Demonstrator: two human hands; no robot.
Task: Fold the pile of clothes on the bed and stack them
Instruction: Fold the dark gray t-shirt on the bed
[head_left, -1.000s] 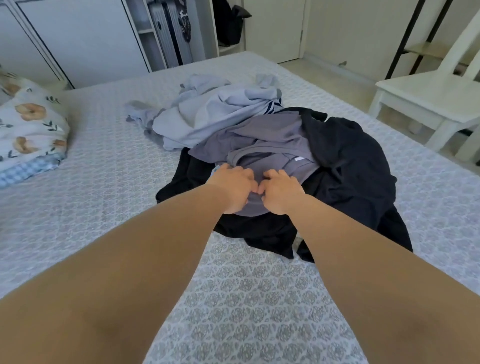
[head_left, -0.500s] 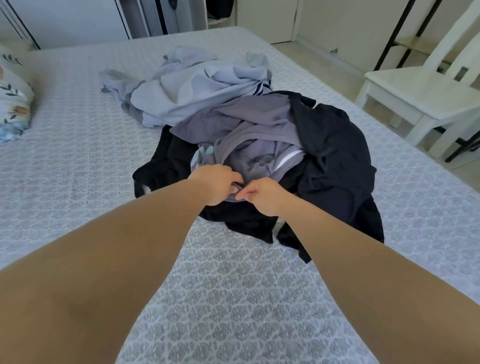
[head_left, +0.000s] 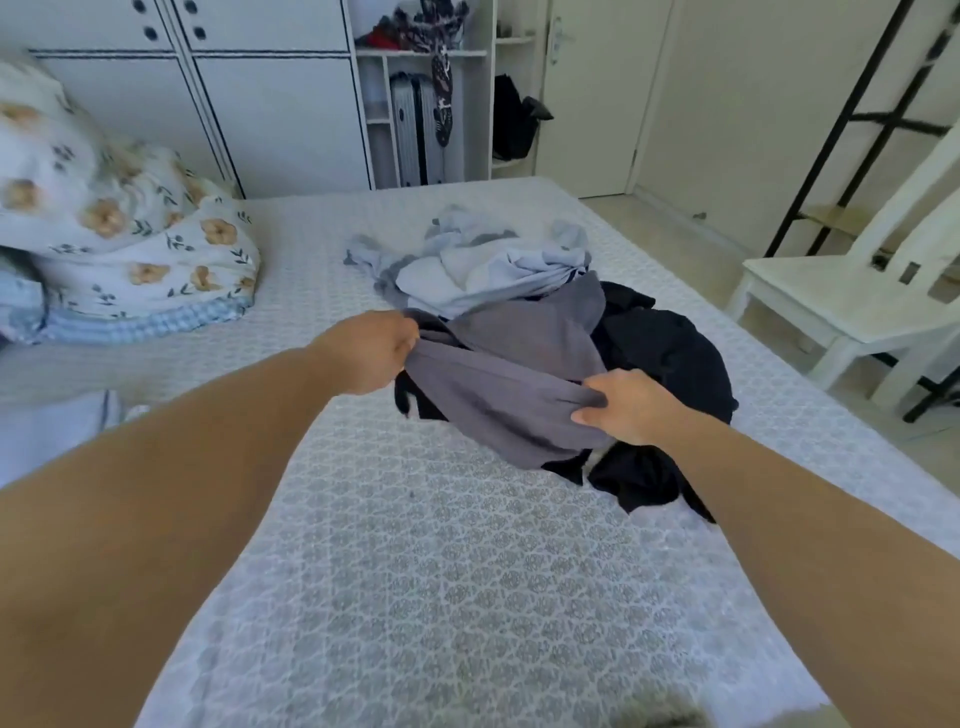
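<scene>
Both hands, left (head_left: 371, 349) and right (head_left: 628, 405), clenched, arms outstretched

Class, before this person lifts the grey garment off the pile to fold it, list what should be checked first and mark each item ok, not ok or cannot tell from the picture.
1. Left hand grips an edge of the grey garment: ok.
2. Right hand grips the opposite edge: ok.
3. Garment stretched between the hands, not bunched: ok.
4. Garment free of the black clothes beneath it: cannot tell; its far end still lies on the pile.
5. Light blue clothes not draped over it: cannot tell.
6. Bare bed in front to lay it flat: ok.
</scene>
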